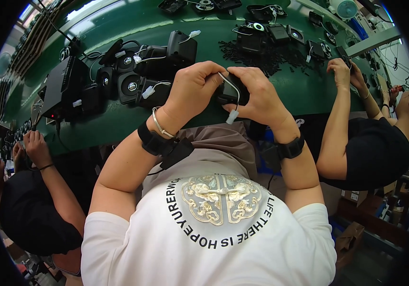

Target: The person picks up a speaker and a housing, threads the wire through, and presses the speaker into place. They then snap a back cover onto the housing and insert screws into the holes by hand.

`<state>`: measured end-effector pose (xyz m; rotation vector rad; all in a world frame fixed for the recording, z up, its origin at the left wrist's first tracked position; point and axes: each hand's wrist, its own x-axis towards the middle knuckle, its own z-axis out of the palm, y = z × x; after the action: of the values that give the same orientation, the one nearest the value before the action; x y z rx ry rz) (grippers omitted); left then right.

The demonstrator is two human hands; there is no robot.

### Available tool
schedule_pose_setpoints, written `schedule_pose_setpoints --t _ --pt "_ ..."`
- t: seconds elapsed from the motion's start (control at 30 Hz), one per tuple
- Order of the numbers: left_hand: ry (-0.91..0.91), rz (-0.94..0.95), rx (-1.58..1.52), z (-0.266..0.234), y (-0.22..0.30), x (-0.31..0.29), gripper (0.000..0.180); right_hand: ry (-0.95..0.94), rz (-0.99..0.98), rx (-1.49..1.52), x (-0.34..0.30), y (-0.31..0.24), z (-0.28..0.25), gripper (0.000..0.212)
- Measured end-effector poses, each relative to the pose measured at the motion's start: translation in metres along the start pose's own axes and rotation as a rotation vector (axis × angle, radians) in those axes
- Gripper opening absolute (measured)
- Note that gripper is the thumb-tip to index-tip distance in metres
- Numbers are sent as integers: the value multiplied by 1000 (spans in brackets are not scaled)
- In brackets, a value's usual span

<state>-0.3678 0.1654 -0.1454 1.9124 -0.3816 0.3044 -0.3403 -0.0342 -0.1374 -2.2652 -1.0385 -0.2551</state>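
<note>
Both hands hold one small black speaker box (229,93) above the near edge of the green table (119,119). My left hand (192,88) grips its left side, fingers curled over the top. My right hand (257,95) closes on its right side. A thin grey wire loops over the box and ends in a white plug (232,117) that hangs below my hands. Each wrist carries a black band, and a silver bracelet sits on the left one.
A cluster of black speaker boxes (138,71) with white plugs lies left of my hands, beside a black flat unit (64,86). Small black parts (266,55) are scattered behind. A person in black works at my right (371,143), another at my left (33,200).
</note>
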Motion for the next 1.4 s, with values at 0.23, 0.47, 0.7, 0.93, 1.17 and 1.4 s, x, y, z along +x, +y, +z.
schedule_pose_setpoints --t 0.23,0.47,0.7,0.93,1.17,1.4 --pt "-138 -336 -411 -2 -16 2 46 -49 85 44 -10 1 1 74" --pt "-280 149 335 10 -16 -15 116 -155 131 173 -10 13 -12 76" --pt "-277 62 372 12 -13 -15 109 -242 -1 154 -2 17 -18 73" --pt "-234 139 378 11 -15 -16 108 -290 -25 115 4 14 -19 74" --pt "-241 160 318 8 -12 -16 106 -332 -25 79 6 8 -23 80" --pt "-156 195 272 10 -21 -23 96 -340 -34 71 11 -3 -22 75"
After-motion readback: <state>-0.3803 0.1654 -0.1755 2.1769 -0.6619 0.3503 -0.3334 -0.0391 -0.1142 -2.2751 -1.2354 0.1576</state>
